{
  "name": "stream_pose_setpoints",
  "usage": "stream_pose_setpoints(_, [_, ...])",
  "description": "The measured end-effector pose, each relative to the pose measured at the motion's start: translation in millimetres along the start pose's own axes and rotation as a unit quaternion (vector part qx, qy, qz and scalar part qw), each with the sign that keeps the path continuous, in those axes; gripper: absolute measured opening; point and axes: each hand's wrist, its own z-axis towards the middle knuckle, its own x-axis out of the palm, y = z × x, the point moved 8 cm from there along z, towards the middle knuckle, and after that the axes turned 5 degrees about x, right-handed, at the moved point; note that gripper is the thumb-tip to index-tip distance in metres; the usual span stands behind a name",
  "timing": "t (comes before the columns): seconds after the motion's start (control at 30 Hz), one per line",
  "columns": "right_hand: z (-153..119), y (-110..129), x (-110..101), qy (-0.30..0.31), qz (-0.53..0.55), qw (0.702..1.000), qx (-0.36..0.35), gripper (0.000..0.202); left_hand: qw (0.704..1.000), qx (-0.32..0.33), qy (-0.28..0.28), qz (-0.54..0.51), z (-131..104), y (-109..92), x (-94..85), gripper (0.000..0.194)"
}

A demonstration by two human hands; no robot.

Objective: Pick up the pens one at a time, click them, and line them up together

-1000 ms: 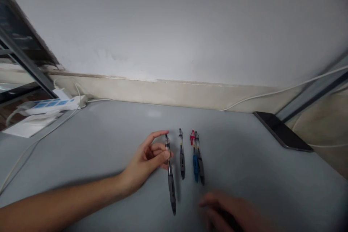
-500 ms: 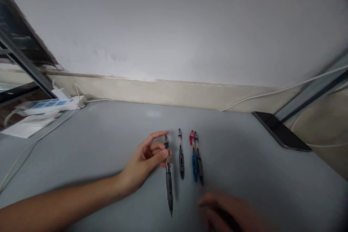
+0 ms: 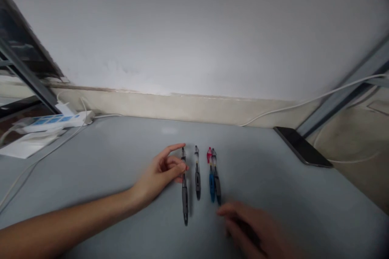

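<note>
My left hand (image 3: 164, 172) grips a pen (image 3: 185, 200) with a clear barrel and dark grey grip between thumb and fingers. Its index fingertip rests at the pen's top end, and the writing end points toward me. Just right of it lies a similar grey-grip pen (image 3: 197, 180) on the desk. Farther right, a pen with a blue grip and pink-red clip (image 3: 212, 184) lies side by side with another grey-grip pen (image 3: 216, 182). My right hand (image 3: 252, 226), blurred, is near the lower ends of that pair. Its fingers are bent; whether anything is in them is unclear.
The grey desk (image 3: 121, 149) meets a pale wall (image 3: 194, 40). At the left stand a white power strip (image 3: 60, 120) and white papers (image 3: 30, 143), with a cable running forward. A dark phone-like slab (image 3: 304, 147) lies at the right near a slanted metal post (image 3: 331, 109).
The held pen's lower end has drawn up away from me, and the pen stands straighter in view. The right hand stays low and blurred. The whole view has shifted slightly.
</note>
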Motion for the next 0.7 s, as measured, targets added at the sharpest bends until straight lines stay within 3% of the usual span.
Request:
stream_pose_setpoints(0.2, [20, 14, -8, -0.017, -0.081, 0.987, -0.135, 0.025, 0.983, 0.021, 0.045, 0.178, 40, -13, 7.2, 0.059])
stream_pose_setpoints(0.4, [18, 33, -1, -0.009, -0.133, 0.965, -0.226, 0.031, 0.969, 0.029, 0.037, 0.241, 67, 0, 9.4, 0.053])
stream_pose_setpoints(0.5, [17, 32, 1, -0.024, -0.171, 0.956, -0.238, 0.032, 0.965, 0.038, 0.035, 0.259, 60, 3, 7.4, 0.051])
stream_pose_setpoints(0.6, [16, 28, 6, -0.030, -0.196, 0.947, -0.253, 0.033, 0.958, 0.059, 0.052, 0.276, 36, -3, 8.3, 0.044])
stream_pose_setpoints(0.7, [14, 25, 13, -0.037, -0.213, 0.937, -0.275, 0.035, 0.916, 0.151, 0.130, 0.348, -2, -19, 25.0, 0.033])
